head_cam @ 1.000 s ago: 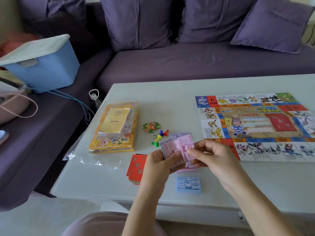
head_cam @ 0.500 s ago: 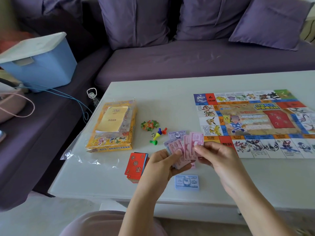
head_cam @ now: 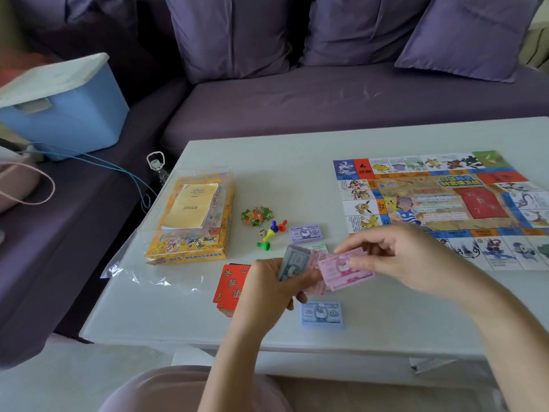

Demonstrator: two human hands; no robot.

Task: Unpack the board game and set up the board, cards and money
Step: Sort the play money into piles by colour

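Pale table (head_cam: 208,322) before a purple sofa (head_cam: 326,99) carries the game. The board (head_cam: 445,203) lies flat at the right with a red deck (head_cam: 481,203) on its centre. Red cards (head_cam: 230,289) sit stacked near the front edge. Money is half sorted: a purple stack (head_cam: 305,233), a green stack (head_cam: 319,247) mostly hidden behind the hands, and a blue stack (head_cam: 322,315) nearest the person.

The left hand (head_cam: 267,292) grips a wad (head_cam: 294,263) of mixed notes, fingers curled round it. The right hand (head_cam: 416,257) pinches pink notes (head_cam: 347,272) fanned from the wad's front, thumb and fingertips closed on them.

Risks, as I judge them:
- The notes look thin and slick, so a loose left thumb could let the wad spill over the sorted stacks and mix the colours
- A bluish note clinging to the pink ones could ride along to the wrong pile
- The pawns (head_cam: 273,230) and die (head_cam: 262,232) stand just beside the purple stack, and a careless reach there could send them rolling off
- The right forearm hangs over the board's near edge and could drag it askew

Containers:
- A yellow box (head_cam: 193,248) lies flat at the left inside a clear bag (head_cam: 133,272), whose loose end trails toward the table edge
- A leaflet (head_cam: 191,206) rests on the box, and whether anything is left inside the box cannot be told
- A blue bin (head_cam: 68,114) on the sofa has its white lid on, contents hidden
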